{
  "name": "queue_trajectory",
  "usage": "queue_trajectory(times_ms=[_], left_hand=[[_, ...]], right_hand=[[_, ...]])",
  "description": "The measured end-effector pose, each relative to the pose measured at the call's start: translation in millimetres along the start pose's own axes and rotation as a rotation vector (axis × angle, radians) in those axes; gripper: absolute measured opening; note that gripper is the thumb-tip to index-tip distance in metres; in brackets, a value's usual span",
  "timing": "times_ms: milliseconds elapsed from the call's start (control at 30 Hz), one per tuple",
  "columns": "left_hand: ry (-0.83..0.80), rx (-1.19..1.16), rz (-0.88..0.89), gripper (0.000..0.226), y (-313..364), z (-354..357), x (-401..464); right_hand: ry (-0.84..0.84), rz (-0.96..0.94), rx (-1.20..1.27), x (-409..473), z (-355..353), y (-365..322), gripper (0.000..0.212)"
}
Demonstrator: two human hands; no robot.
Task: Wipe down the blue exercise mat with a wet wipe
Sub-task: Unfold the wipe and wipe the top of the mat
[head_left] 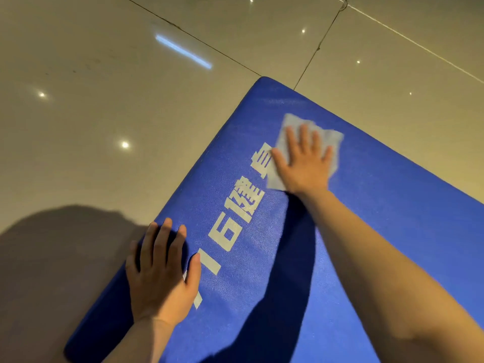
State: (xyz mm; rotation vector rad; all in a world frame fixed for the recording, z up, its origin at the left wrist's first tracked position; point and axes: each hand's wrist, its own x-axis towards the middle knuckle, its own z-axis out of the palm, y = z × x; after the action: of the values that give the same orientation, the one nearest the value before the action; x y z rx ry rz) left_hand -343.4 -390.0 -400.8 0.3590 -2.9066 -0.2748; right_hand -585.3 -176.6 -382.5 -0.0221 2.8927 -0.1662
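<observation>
Count from the head view: I log one blue exercise mat [366, 231], one wet wipe [331, 140], two hands, both bare to the forearm.

The mat lies flat on a glossy beige tiled floor [104, 113], set at a slant across the frame, with one rounded corner pointing toward the top centre. I see a deep blue surface, finely grained with a slight sheen, and thick rounded edges. A row of large pale block characters [230, 226] runs parallel to the mat's left edge; the lower end of the row is partly covered by the left hand, the upper end by the wipe.

The wipe is white, thin and a little crumpled, spread flat on the mat near the far corner.

Right hand [303, 163]: palm down on the wipe, fingers straight and splayed, pressing it flat to the mat. Nothing is curled round it.

Left hand [159, 273]: palm down on the mat beside its left edge, fingers straight and slightly spread, holding nothing. It sits in shadow.

Floor shows dark grout lines [317, 48] crossing beyond the mat corner, several small bright light reflections, and one long streaked reflection [183, 51]. A large soft shadow [65, 258] falls on the tiles at lower left.
</observation>
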Motion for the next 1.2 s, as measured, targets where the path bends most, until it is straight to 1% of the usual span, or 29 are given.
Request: queue_trajectory(times_ms=[67, 100, 167, 200, 233, 367, 433, 467, 500, 600, 700, 800, 833, 867, 933, 967, 1000, 1033, 1100, 1133, 1200], left_hand=[[0.001, -0.001, 0.002, 0.052, 0, 1, 1], [-0.001, 0.005, -0.001, 0.052, 0, 1, 1], [-0.012, 0.004, -0.009, 0.053, 1, 1, -1], [-0.013, -0.007, -0.015, 0.053, 1, 1, -2], [-0.011, -0.013, -0.015, 0.053, 0, 1, -2], [-0.006, -0.003, 0.01, 0.053, -1, 3, 2], [-0.004, 0.008, 0.032, 0.052, -2, 5, 1], [0.0, 0.018, 0.039, 0.052, -3, 6, 1], [0.0, 0.022, 0.043, 0.052, -4, 6, 0], [-0.01, -0.007, 0.022, 0.053, -5, 6, -2], [-0.005, -0.02, 0.022, 0.052, -4, 7, -1], [0.009, -0.014, 0.028, 0.052, -4, 8, -1], [0.01, -0.015, 0.032, 0.052, -3, 9, -1], [0.012, -0.019, 0.033, 0.052, -3, 8, -1], [0.02, -0.014, 0.037, 0.05, -2, 9, -1], [0.02, -0.01, 0.035, 0.05, -2, 9, 0], [0.013, -0.013, 0.028, 0.05, -2, 8, 0], [-0.001, -0.018, 0.018, 0.051, -1, 8, 1], [-0.014, -0.012, 0.012, 0.052, 0, 8, 2], [-0.004, -0.004, 0.025, 0.051, 0, 8, 2], [0.027, 0.013, 0.065, 0.048, -2, 8, 2]], right_hand=[[0.005, 0.232, 0.072, 6, -9, 34, 0.07], [-0.001, 0.317, 0.11, 9, -12, 38, 0.07], [0.008, 0.421, 0.163, 17, -14, 20, 0.067], [0.018, 0.409, 0.16, 25, -13, 3, 0.066], [0.026, 0.344, 0.139, 34, -10, -17, 0.064], [0.012, -0.073, 0.069, 68, -6, -89, 0.059], [-0.022, -0.23, 0.036, 83, -11, -96, 0.057], [-0.034, -0.268, 0.022, 88, -14, -89, 0.058], [-0.031, -0.257, 0.011, 88, -16, -75, 0.06], [0.016, -0.056, 0.027, 74, -19, -13, 0.068], [0.009, 0.183, 0.06, 47, -23, 65, 0.07], [0.024, 0.383, 0.021, 20, -20, 124, 0.079], [0.034, 0.442, 0.037, 13, -18, 132, 0.079], [0.037, 0.507, 0.066, 8, -17, 130, 0.075], [0.039, 0.627, 0.125, -3, -22, 102, 0.061], [0.051, 0.622, 0.125, -5, -20, 83, 0.058], [0.09, 0.556, 0.104, -10, -18, 59, 0.059], [0.112, 0.434, 0.096, -14, -12, 37, 0.066], [0.079, 0.093, 0.158, -30, 7, -7, 0.084], [0.037, -0.037, 0.176, -41, 19, -30, 0.085], [-0.029, -0.23, 0.206, -74, 29, -69, 0.075]])
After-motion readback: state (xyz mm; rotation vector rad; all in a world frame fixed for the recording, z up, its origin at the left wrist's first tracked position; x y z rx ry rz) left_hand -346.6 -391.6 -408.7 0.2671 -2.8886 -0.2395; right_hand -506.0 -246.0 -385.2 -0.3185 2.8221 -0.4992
